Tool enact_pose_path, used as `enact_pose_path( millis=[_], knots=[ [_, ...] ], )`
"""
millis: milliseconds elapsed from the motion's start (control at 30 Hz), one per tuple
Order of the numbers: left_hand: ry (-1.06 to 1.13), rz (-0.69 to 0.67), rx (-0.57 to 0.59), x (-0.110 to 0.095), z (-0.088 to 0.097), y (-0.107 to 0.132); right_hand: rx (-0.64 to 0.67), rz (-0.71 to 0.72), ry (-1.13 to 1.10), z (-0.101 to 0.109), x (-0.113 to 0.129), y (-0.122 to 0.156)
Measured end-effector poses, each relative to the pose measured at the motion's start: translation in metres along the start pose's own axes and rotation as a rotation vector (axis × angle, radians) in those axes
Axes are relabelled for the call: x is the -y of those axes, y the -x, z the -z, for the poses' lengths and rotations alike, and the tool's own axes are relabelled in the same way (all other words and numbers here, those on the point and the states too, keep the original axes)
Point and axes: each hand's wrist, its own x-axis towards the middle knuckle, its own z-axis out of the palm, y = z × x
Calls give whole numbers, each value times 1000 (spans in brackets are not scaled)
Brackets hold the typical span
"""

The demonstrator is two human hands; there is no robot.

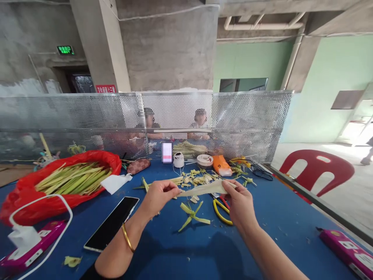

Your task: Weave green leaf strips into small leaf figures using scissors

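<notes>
My left hand (159, 196) and my right hand (239, 202) hold a pale palm-leaf strip (204, 189) stretched between them above the blue table (276, 221). Each hand pinches one end, fingers closed. A gold bangle sits on my left wrist. Below the strip lies a folded green leaf star (192, 216). Yellow-handled pliers (222, 212) lie just left of my right hand. A heap of cut leaf scraps (198, 178) lies beyond the strip.
A red bag (26, 194) of green leaf strips sits at the left. A black phone (112, 223) lies near my left forearm. A charger and white cable rest on a pink box (32, 243). Two people sit behind a perforated metal screen (247, 120). A red chair (316, 169) stands at the right.
</notes>
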Motion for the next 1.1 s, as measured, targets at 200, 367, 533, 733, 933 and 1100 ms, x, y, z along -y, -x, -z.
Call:
enact_pose_path(
  millis=[200, 367, 533, 733, 933, 1100],
  knots=[
    [-132, -108, -710, 8, 5, 4, 49, 49, 79, -3, -6, 10],
    [-86, -247, -185, -9, -31, 34, 222, 5, 161, -13, -13, 34],
    [66, 47, 135, -10, -46, 43, 324, -65, 240, -15, -20, 45],
    [283, 159, 64, -7, -45, 39, 264, -30, 277, -14, -20, 41],
    [420, 201, 0, -4, -49, 36, 274, 189, 388, -10, -19, 45],
    [492, 236, -49, -4, -50, 37, 353, 236, 452, -8, -18, 44]
  ],
)
